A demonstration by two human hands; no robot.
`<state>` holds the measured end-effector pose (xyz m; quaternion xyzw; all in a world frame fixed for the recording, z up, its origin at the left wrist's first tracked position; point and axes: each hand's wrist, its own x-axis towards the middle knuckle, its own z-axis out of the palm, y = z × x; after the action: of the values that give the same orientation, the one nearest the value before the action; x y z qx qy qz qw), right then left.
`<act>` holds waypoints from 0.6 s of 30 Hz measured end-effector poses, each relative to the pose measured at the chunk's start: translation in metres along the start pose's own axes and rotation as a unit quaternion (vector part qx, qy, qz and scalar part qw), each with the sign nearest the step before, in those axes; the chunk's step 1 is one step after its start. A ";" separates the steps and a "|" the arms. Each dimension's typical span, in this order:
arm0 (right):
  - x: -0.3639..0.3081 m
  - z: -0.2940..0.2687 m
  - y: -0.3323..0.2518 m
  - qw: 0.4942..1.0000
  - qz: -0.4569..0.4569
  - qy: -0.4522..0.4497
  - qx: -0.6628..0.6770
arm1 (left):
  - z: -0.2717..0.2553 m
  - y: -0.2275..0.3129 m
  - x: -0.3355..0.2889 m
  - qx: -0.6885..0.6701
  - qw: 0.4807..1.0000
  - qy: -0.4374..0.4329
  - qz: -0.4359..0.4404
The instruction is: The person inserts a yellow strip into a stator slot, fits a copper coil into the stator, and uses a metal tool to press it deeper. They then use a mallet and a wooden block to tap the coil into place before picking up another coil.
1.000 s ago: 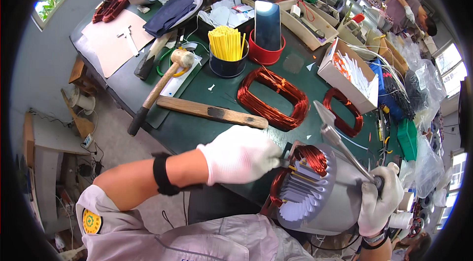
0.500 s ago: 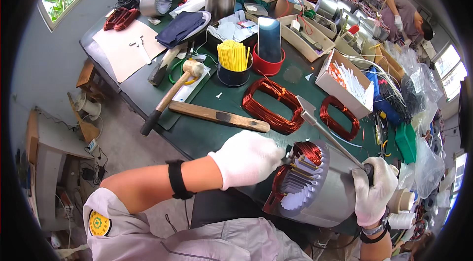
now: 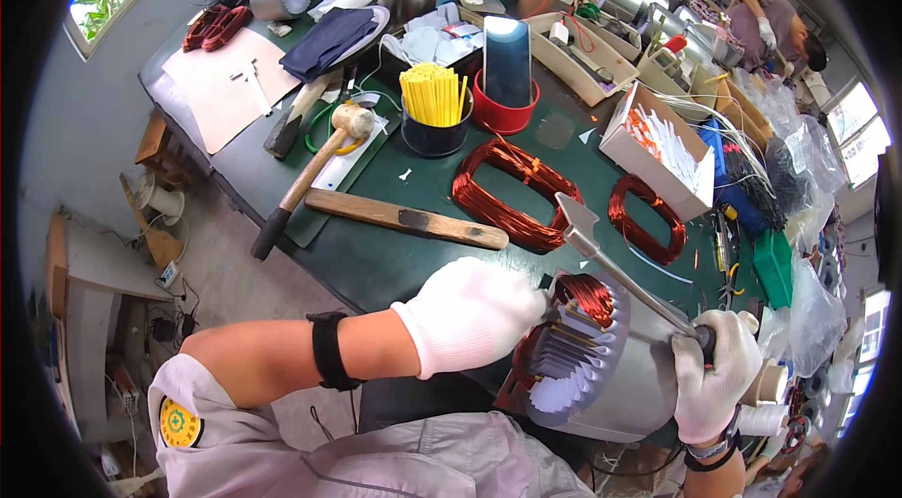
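A silver motor stator (image 3: pixel 631 368) lies on its side at the table's near edge, its open end turned left. White slot liners (image 3: pixel 575 376) line its bore, and a bundle of red copper wire (image 3: pixel 584 299) sits in the slots at the top. My left hand (image 3: pixel 479 315), in a white glove, is closed at the stator's open end, gripping something small and dark that its fingers mostly hide. My gloved right hand (image 3: pixel 719 371) rests against the stator's right side, wrapped round the dark handle of a flat-bladed metal tool (image 3: pixel 625 277) that slants up-left above the stator.
Two red wire coils (image 3: pixel 498 207) (image 3: pixel 648 224) lie beyond the stator. A wooden bat (image 3: pixel 404 221) and a mallet (image 3: pixel 324 169) lie left. Behind stand a cup of yellow sticks (image 3: pixel 437 136), a phone (image 3: pixel 507 66) in a red holder, and a white box (image 3: pixel 639 155). Another person (image 3: pixel 766 19) works far right.
The whole view has shifted slightly, with the table things now a little further left and up. My left hand stays closed at the stator's end; my right keeps its grip on the tool.
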<state>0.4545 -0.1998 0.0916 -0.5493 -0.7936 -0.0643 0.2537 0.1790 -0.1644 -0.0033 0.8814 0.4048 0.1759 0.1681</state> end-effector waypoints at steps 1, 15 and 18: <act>0.001 0.000 0.000 1.000 0.003 0.002 -0.001 | -0.001 -0.003 0.000 -0.006 1.000 0.014 0.008; -0.122 -0.031 0.097 0.935 0.303 0.018 0.180 | 0.050 -0.026 0.019 -0.532 0.809 -0.131 -0.211; -0.161 -0.032 0.121 0.930 0.315 0.013 0.186 | 0.056 -0.038 0.003 -0.390 0.899 -0.193 -0.048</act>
<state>0.6174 -0.3002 0.0217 -0.7133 -0.5738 0.1611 0.3687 0.1811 -0.1471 -0.0688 0.7417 0.3049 0.1380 0.5813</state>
